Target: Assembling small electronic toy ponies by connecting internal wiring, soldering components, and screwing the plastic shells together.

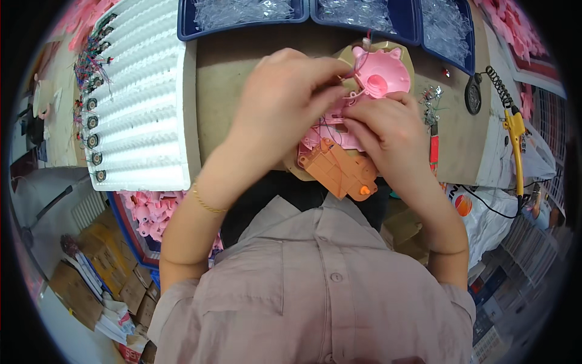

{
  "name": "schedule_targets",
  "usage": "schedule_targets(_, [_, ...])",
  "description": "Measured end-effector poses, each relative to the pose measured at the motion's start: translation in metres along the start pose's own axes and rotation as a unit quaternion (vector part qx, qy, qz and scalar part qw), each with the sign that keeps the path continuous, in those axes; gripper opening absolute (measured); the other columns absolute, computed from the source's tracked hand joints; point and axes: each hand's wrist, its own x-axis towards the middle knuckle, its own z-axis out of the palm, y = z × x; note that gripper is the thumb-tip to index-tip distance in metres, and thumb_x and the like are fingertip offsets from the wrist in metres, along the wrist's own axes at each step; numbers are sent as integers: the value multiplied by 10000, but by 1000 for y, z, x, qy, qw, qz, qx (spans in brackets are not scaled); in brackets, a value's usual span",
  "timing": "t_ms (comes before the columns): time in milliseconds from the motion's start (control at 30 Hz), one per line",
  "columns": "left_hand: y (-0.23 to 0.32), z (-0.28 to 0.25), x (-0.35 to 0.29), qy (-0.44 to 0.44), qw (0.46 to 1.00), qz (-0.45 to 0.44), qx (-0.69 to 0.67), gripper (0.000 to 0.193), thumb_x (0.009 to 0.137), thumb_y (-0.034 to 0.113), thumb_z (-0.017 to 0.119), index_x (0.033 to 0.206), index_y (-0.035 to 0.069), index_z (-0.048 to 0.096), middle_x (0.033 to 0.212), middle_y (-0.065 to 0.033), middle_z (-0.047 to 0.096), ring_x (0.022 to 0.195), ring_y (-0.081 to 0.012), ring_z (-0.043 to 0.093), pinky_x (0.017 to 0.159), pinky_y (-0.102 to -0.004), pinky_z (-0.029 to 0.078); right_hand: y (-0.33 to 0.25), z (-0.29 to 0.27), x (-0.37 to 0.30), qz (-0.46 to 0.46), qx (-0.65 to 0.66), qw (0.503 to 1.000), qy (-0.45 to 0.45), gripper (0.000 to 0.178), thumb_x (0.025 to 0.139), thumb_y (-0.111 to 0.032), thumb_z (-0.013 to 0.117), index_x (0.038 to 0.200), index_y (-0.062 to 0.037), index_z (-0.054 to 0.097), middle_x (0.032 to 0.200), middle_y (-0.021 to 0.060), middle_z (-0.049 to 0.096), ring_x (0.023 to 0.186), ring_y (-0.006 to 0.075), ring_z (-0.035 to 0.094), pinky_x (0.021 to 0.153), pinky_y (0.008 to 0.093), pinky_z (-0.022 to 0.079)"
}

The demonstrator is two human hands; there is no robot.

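Head view: we look down at our two hands meeting over a pink toy shell (379,76) on a tan pad (242,67) mid-table. Our left hand (282,100) curls over the shell's left edge, fingers pinched narrow on thin wires (357,60). Our right hand (388,130) presses the shell's lower part, fingers bent close together. An orange gearbox (336,170) touches the shell's near end. A white ridged tray (142,103) lies left; a yellow soldering iron (515,136) lies right.
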Motion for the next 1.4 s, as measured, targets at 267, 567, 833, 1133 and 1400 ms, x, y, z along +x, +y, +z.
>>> schedule_targets(267, [-3,21,-8,120,991,48,32,174,754,108,728,916,55,695,808,-74,665,761,-232,603,667,-324,478,-25,3,-5,15,-91,996,3,178,787,-93,669,959,-49,654,976,55,628,943,226,568,906,404,369])
schedule_targets(567, [1,20,-11,103,992,45,50,172,744,103,733,906,63,691,791,-67,663,753,-222,598,664,-323,479,-3,-11,-2,21,21,999,23,140,812,-82,637,944,-37,646,889,75,622,875,263,568,817,367,415])
schedule_targets(833, [-1,17,-11,89,995,23,45,177,753,94,729,924,59,693,813,-70,670,783,-216,613,693,-311,492,0,-7,8,5,15,999,-40,104,816,-95,628,904,-44,647,879,72,623,865,268,565,823,365,416])
schedule_targets(1133, [7,13,-15,85,963,-128,-223,177,818,60,696,988,14,679,894,-51,662,849,-85,603,745,-232,498,-9,-5,5,-1,-51,998,-36,141,778,-71,638,915,-42,652,857,75,612,852,264,564,813,371,413])
schedule_targets(1400, [20,-4,1,38,993,25,111,159,840,153,686,940,29,688,850,-17,654,839,-82,585,705,-210,452,-72,-9,-45,117,-115,985,-59,605,623,-316,790,1091,-8,559,1096,163,523,998,310,514,831,402,392])
